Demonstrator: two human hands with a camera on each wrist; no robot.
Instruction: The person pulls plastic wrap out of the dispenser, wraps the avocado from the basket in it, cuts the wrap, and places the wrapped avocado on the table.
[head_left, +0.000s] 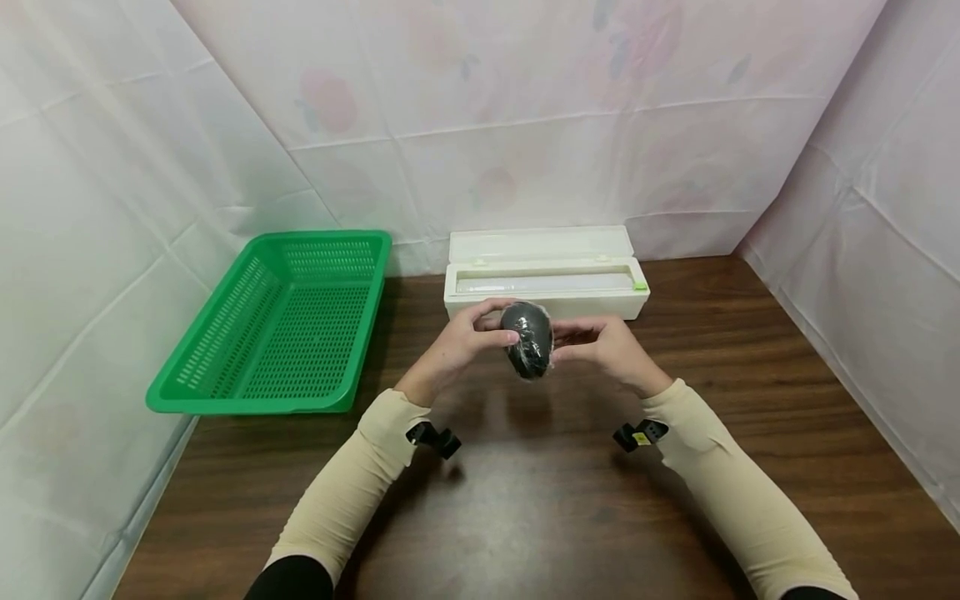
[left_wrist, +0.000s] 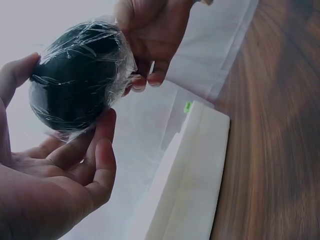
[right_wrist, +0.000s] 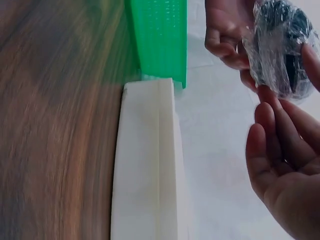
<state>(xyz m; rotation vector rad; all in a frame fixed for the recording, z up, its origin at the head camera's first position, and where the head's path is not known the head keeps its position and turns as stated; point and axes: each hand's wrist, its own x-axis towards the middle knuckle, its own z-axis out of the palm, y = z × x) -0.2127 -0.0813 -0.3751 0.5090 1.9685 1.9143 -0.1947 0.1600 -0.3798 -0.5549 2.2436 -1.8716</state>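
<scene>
A dark, rounded, egg-shaped thing (head_left: 528, 337) wrapped in clear plastic film is held up above the table between both hands. My left hand (head_left: 468, 337) grips its left side, thumb on the near face and fingers behind and beneath, as the left wrist view shows with the wrapped dark thing (left_wrist: 77, 75). From the other side my right hand (head_left: 607, 346) pinches its right edge, where the film (right_wrist: 267, 55) is bunched and wrinkled. Behind the hands stands a long white film dispenser box (head_left: 547, 304), its lid raised and a roll inside.
A green perforated plastic basket (head_left: 367, 333) stands at the left of the dark wooden table (head_left: 495, 517). The dispenser has a small green piece (head_left: 640, 287) at its right end. Pale printed cloth (head_left: 525, 167) hangs behind the table and along both sides.
</scene>
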